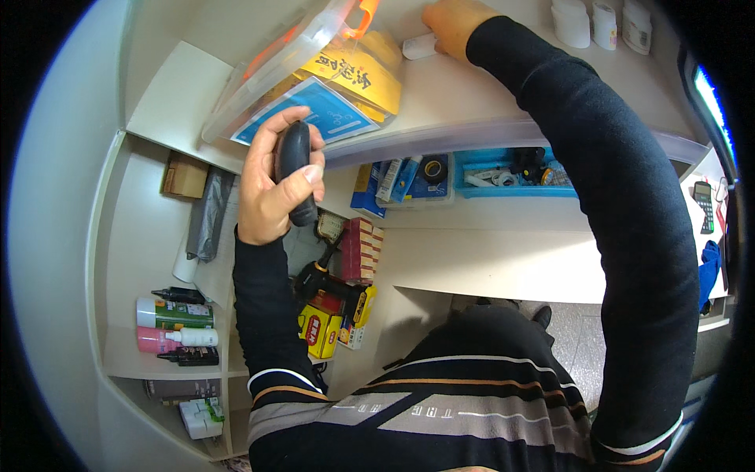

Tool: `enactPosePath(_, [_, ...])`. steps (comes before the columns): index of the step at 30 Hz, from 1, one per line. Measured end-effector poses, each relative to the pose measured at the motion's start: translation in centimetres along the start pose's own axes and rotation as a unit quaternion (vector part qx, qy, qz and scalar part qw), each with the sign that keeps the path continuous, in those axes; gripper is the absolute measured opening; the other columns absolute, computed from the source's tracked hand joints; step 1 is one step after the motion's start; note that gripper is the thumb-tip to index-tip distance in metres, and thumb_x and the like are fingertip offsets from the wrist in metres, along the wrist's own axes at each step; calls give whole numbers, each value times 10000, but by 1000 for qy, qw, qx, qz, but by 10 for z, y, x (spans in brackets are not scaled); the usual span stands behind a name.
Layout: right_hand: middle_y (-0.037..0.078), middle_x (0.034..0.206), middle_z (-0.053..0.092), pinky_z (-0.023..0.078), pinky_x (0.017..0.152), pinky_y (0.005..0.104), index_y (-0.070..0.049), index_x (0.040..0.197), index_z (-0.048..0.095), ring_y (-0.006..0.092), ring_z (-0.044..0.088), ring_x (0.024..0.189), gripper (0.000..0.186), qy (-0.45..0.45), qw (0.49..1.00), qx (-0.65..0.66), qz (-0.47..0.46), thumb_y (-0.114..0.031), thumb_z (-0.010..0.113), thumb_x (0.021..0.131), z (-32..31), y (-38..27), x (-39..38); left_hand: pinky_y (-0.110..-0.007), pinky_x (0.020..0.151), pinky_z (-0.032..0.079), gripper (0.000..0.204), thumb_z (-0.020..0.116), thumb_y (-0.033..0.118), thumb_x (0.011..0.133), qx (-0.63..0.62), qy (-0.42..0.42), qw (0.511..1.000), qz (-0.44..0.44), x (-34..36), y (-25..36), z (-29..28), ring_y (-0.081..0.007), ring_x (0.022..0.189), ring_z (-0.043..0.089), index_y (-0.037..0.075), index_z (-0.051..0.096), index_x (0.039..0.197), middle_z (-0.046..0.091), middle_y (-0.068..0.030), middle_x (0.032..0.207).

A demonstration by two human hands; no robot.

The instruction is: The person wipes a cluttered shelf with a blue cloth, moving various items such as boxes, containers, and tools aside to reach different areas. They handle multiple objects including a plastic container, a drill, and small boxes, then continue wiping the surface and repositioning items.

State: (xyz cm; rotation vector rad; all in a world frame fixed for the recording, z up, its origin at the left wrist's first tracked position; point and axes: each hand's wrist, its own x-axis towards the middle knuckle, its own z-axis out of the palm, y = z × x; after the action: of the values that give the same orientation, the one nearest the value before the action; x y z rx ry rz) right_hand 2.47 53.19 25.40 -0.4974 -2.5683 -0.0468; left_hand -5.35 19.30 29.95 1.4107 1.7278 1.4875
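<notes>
My left hand (pixel 279 181) is closed round a smooth black oblong object (pixel 296 161), held upright below a clear plastic box (pixel 228 118) with an orange handle. Inside the box are yellow packaging (pixel 366 67) and a blue sheet (pixel 283 110). At the top, my right hand (pixel 456 27) reaches onto the shelf with curled fingers beside a small white flat item (pixel 417 49); what they grip, if anything, is hidden. Several white bottles (pixel 570 23) stand to its right on that shelf.
Below are a blue tray of small items (pixel 515 190), tape and tubes (pixel 432 169), a red box (pixel 362 252) and a yellow box (pixel 318 330). Left compartments (pixel 110 259) hold bottles and packages. A screen (pixel 712 106) and calculator (pixel 702 204) are at the right; a ledge (pixel 487 259) crosses the middle.
</notes>
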Motion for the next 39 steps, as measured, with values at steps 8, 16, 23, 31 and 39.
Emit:
enactPosePath(8, [195,976,727,584,740,349,65,1162,673,255,720,819,573,-40,863,499,-69,-442,739,903,-122,-27,-97,-297,998,456,601,679,268,995,29,19,996,78,31,16,82,-162,1123,568,-30,446,1462,586,-99,1221])
enactPosePath(16, [210,952,732,591,737,401,39,1166,650,316,737,788,415,18,954,298,-18,-247,728,875,-100,-27,-89,-433,1057,431,426,552,208,1025,-209,-68,975,42,94,-1,101,-278,1266,544,5,460,1388,566,-165,1345])
enactPosePath(23, [162,853,737,604,732,379,-54,1044,744,299,738,788,446,-190,947,258,5,-465,589,969,-33,-39,-16,-416,1066,489,483,633,-3,912,82,-60,961,258,4,-21,95,-303,1323,535,-45,539,1384,502,-236,1435])
enactPosePath(31, [144,987,759,541,872,452,-129,1070,773,269,721,972,348,-58,970,226,-74,-402,611,930,-7,-55,-3,-372,886,569,236,643,-2,911,38,-100,970,218,-35,-54,102,-301,1020,680,-38,682,1141,646,-239,1167])
enactPosePath(39, [108,918,708,560,716,338,-56,1221,703,262,669,763,315,10,900,415,133,-246,655,974,-109,-5,-285,-218,602,423,99,712,3,927,-52,-106,992,-50,-74,-121,116,-102,653,571,-23,712,1023,626,-56,777])
